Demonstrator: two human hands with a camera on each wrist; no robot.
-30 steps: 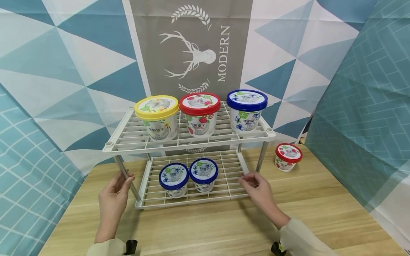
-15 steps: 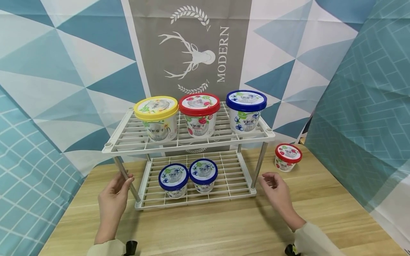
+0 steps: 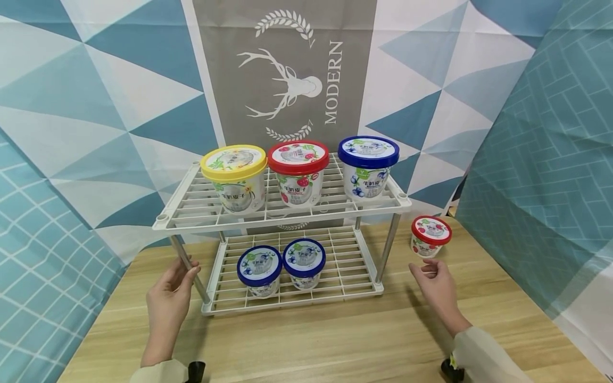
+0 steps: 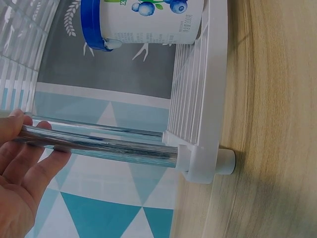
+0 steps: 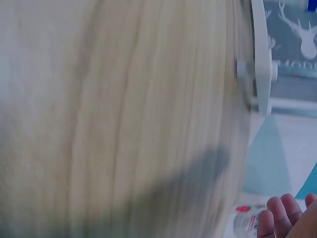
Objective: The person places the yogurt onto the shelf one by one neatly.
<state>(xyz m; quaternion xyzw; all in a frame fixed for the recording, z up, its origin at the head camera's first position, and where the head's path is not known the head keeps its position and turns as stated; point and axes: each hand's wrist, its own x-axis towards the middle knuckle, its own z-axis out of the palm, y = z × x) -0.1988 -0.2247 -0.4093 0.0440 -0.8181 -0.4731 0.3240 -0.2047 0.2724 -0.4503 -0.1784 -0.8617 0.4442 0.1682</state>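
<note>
My left hand (image 3: 167, 298) grips the front left metal post (image 4: 104, 145) of a white two-tier rack (image 3: 287, 303), thumb on one side and fingers on the other. My right hand (image 3: 438, 284), fingers loosely bent and holding nothing, hovers above the table right of the rack. Just beyond it stands a small red-lidded tub (image 3: 431, 236), apart from the fingers as far as I can tell. On the lower tier sit two small blue-lidded tubs, the left one (image 3: 259, 270) and the right one (image 3: 304, 263), side by side.
On the upper tier stand larger tubs: one yellow-lidded (image 3: 234, 178), one red-lidded (image 3: 298, 173) and one blue-lidded (image 3: 369, 167). Behind the wooden table (image 3: 306, 346) hangs a patterned cloth (image 3: 407, 64); tiled-pattern cloth (image 3: 541, 175) bounds the right side.
My right hand has left the rack's lower front right corner and moved right, towards the small red-lidded tub. My left hand stays on the post.
</note>
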